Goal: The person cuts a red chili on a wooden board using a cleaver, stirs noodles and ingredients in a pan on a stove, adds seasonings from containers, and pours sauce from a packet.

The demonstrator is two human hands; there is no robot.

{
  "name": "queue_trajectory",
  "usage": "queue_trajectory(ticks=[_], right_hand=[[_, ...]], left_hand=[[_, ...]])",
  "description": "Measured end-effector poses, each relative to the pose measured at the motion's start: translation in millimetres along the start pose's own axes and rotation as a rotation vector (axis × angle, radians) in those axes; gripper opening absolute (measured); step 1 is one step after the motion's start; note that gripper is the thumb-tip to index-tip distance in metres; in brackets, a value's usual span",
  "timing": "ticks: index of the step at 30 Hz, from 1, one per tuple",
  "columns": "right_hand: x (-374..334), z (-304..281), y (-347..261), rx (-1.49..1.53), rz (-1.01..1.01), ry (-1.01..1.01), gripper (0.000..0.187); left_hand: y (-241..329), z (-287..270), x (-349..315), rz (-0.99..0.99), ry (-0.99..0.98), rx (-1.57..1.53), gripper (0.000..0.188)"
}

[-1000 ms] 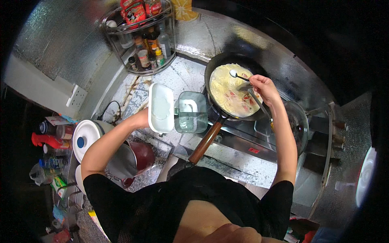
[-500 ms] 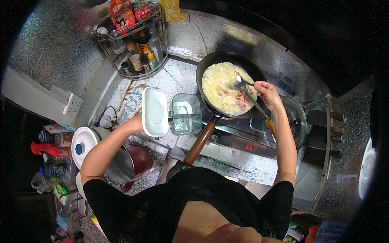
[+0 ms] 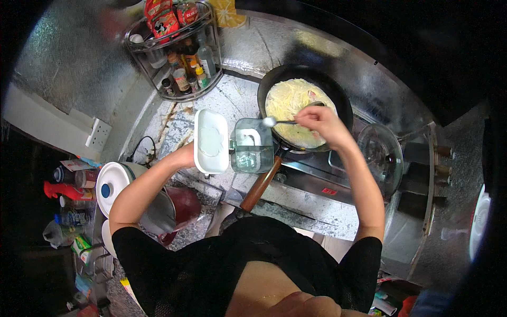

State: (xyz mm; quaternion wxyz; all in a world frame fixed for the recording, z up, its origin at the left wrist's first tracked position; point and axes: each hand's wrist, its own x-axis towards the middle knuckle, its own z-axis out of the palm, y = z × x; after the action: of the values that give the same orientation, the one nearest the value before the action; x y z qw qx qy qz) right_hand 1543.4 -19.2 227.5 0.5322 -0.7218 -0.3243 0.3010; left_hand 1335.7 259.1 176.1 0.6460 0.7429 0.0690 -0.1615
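My left hand (image 3: 185,156) holds a clear two-compartment seasoning box (image 3: 252,168), its white lid (image 3: 211,142) flipped back; the lid hides my fingers. White grains lie in at least the far compartment. My right hand (image 3: 323,124) pinches a small dark-handled spoon (image 3: 270,121) with a white heap in its bowl. The spoon's tip is over the box's far right edge. Below my right hand sits a dark wok (image 3: 339,91) full of pale noodles (image 3: 288,99) in broth with reddish pieces. A ladle rests in the wok, mostly hidden by my hand.
The wok's wooden handle (image 3: 260,185) points toward me. A glass lid (image 3: 381,153) lies right of the wok. At the far left stands a corner rack (image 3: 179,45) of bottles. A white lidded pot (image 3: 113,182) and a red pot (image 3: 186,207) are near my left arm.
My right hand has moved left with the small spoon, from over the middle of the wok to the seasoning box. My left hand has shifted the box slightly right, closer to the wok.
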Motion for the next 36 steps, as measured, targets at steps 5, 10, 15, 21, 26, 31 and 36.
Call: queue_trajectory(ticks=[5,10,15,21,26,31,36], right_hand=[[24.9,47.8,4.4,-0.099,-0.058,-0.172,0.009],[20.3,54.2,-2.2,-0.261,-0.142,-0.094,0.009],[8.3,65.2,-10.4,-0.522,-0.402,-0.083,0.009],[11.0,58.2,-7.8,-0.243,-0.067,-0.208,0.008],[20.2,48.7,5.6,0.052,0.088,-0.229,0.007],[17.1,20.5,-3.0,0.182,0.093,-0.11,0.009],[17.7,-54.9,48.4,-0.439,0.097,0.426,0.013]], left_hand=[[-0.9,-1.2,0.0,0.018,-0.014,-0.085,0.035],[-5.6,-1.3,-1.0,-0.002,-0.004,-0.075,0.035],[4.7,1.5,-8.0,0.03,-0.006,-0.076,0.039],[6.3,-1.9,-10.4,0.034,-0.001,0.035,0.041],[-1.2,-3.7,-8.5,0.055,-0.014,0.062,0.043],[-9.7,-7.2,-6.8,0.133,-0.031,0.138,0.043],[-16.0,-12.0,-4.6,0.225,-0.048,0.232,0.029]])
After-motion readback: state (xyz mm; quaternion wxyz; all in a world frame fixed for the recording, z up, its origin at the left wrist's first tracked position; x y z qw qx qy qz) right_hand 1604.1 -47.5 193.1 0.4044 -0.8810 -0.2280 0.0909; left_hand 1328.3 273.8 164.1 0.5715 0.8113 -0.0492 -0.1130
